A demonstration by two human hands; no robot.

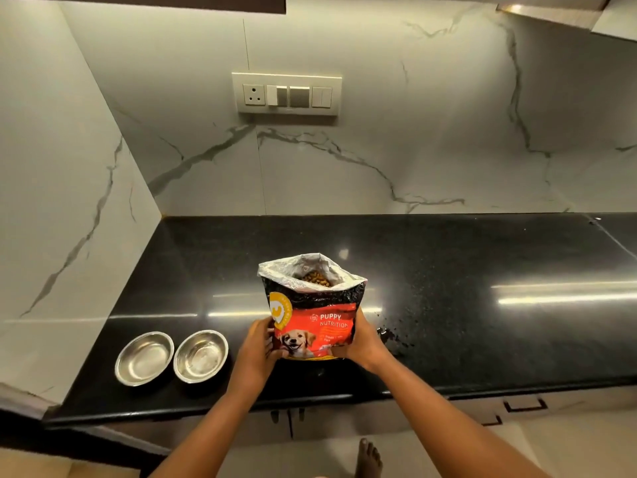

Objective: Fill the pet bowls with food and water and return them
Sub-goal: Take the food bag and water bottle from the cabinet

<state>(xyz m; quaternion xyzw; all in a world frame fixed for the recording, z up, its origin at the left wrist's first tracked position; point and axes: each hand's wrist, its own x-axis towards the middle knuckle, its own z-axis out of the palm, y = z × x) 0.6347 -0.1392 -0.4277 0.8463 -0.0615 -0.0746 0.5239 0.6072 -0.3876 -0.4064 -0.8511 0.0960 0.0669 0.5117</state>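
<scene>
Puppy food bag (312,315): upright on black counter (448,270), top open, kibble visible.
Grip: left hand (256,346) and right hand (362,343) clasp its lower sides.
Steel bowls (144,357), (201,355): left of bag, both unfilled.
Progress: nothing poured; water, return remain.

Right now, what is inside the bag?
Brown kibble shows through the open top of the bag, against its silver lining. How far down it goes is hidden by the bag's walls.
</scene>
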